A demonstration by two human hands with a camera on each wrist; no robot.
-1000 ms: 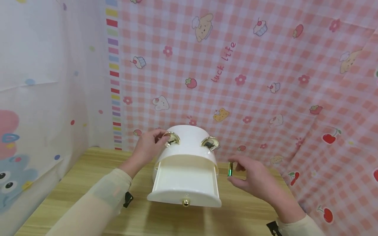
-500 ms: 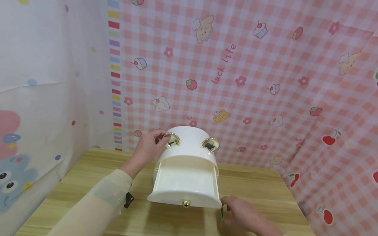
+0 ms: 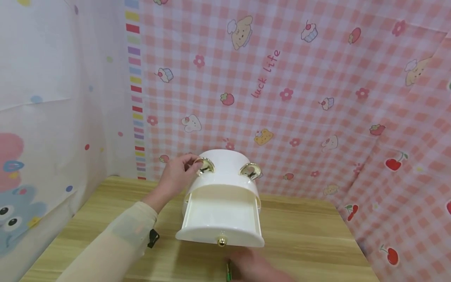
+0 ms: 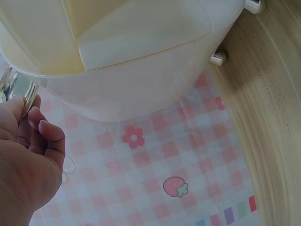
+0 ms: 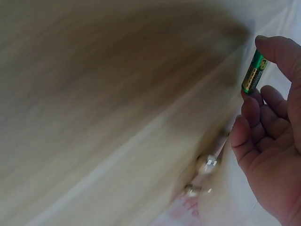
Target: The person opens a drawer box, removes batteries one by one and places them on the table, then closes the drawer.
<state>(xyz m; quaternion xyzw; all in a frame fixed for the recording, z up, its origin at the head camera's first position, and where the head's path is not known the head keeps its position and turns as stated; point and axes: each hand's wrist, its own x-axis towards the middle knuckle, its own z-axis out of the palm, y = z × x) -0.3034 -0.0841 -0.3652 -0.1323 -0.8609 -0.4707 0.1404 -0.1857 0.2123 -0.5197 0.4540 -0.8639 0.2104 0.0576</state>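
Observation:
A white storage box (image 3: 228, 166) with two gold ear-shaped pieces stands on the table, and its drawer (image 3: 197, 235), with a round gold knob (image 3: 221, 241), is pulled out. My left hand (image 3: 176, 174) pinches the rim of the left gold ear (image 3: 208, 165) between thumb and fingers. In front of the drawer, low in the head view, my right hand (image 3: 253, 267) appears blurred. It holds a small green and gold battery (image 5: 254, 71) by its ends, between thumb and fingertip, as the right wrist view shows. The drawer's visible floor is bare.
The wooden table (image 3: 299, 235) extends to both sides of the box. A pink checked cloth (image 3: 303, 78) hangs close behind it, and a white printed cloth (image 3: 53, 117) hangs on the left. Small gold feet (image 4: 218, 58) hold the box up.
My right hand has carried the battery from the box's right side down and leftward to the front of the drawer. My left hand stays on the gold ear.

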